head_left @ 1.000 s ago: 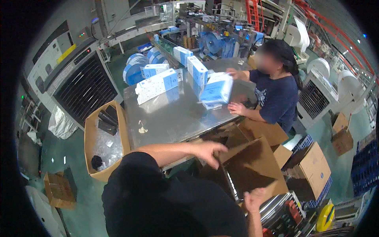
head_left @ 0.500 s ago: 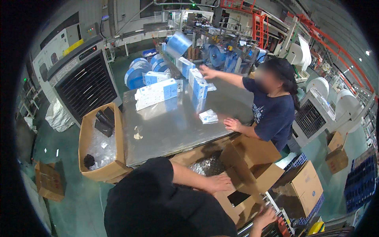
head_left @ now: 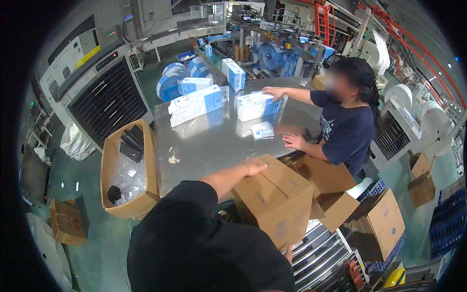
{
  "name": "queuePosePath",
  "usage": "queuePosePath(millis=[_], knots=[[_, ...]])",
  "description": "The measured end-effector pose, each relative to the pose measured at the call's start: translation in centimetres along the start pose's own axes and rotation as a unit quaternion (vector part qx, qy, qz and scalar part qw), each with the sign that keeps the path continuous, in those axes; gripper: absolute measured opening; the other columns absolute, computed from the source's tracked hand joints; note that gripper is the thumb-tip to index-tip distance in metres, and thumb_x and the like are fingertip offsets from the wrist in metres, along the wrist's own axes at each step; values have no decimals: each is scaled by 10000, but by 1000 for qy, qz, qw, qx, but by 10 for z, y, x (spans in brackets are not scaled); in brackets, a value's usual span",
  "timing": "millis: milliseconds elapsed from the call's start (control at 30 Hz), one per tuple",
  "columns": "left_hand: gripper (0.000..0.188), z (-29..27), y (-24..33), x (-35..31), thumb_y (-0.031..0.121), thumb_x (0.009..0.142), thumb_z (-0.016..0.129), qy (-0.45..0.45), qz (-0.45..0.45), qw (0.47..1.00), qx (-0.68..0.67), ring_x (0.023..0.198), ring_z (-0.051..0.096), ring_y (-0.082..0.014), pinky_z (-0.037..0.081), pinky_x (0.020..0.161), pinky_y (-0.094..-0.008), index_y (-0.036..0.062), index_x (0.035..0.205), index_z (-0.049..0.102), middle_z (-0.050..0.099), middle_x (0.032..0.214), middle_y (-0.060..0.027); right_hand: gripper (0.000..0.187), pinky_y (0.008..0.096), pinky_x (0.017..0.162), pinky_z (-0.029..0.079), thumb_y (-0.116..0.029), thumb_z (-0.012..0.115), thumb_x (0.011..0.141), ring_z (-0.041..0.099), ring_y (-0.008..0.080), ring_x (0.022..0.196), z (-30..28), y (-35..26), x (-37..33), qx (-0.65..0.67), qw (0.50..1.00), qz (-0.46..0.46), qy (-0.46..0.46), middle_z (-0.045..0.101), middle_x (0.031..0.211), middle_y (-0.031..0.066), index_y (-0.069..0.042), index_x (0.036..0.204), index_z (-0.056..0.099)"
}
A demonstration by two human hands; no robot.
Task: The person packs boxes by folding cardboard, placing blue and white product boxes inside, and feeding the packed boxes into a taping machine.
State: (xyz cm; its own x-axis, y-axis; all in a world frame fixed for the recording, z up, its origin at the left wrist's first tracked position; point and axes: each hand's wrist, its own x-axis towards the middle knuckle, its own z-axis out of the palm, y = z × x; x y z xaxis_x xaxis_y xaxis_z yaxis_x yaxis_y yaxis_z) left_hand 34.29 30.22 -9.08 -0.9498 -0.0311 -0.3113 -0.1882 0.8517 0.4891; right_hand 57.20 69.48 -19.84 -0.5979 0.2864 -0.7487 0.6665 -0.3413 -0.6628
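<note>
Tilted over the near edge of the metal table is a brown cardboard box (head_left: 275, 199), a closed face up. My left hand (head_left: 254, 166) grips its upper far edge, with the fingers bent over the edge. At the box's lower near edge my right hand (head_left: 289, 253) holds it from the side; only some of its fingers show, the rest being hidden by the box and my body. Right beside it, an open cardboard box (head_left: 323, 177) with raised flaps stands by the table.
A co-worker at the metal table (head_left: 194, 155) has one hand on a blue-and-white carton (head_left: 253, 106). Similar cartons and a small stack of leaflets (head_left: 263, 130) lie around. A roller conveyor (head_left: 323, 255) runs at lower right; a box of plastic scraps (head_left: 129, 173) stands left.
Between my hands the cardboard box has turned from open flaps to a closed face and risen toward the table. My left hand moved up and left. The co-worker has turned a blue-and-white carton sideways.
</note>
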Motion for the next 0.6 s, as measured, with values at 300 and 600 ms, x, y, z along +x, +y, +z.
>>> queuePosePath(millis=[300,600], knots=[[743,31,50,-21,666,898,421,-231,28,858,-458,1354,326,-245,287,1095,-401,125,1406,446,338,1505,-76,627,399,955,438,-164,625,884,522,269,1116,-148,-23,-67,-28,979,-202,-21,498,1285,160,-26,1413,318],[967,27,29,-3,828,785,399,-312,-2,894,-321,1090,497,-302,421,847,-418,135,1458,348,449,1374,-177,819,318,921,462,37,610,776,552,189,1022,42,-131,-125,-130,896,-278,-322,538,1288,80,-95,1500,249]])
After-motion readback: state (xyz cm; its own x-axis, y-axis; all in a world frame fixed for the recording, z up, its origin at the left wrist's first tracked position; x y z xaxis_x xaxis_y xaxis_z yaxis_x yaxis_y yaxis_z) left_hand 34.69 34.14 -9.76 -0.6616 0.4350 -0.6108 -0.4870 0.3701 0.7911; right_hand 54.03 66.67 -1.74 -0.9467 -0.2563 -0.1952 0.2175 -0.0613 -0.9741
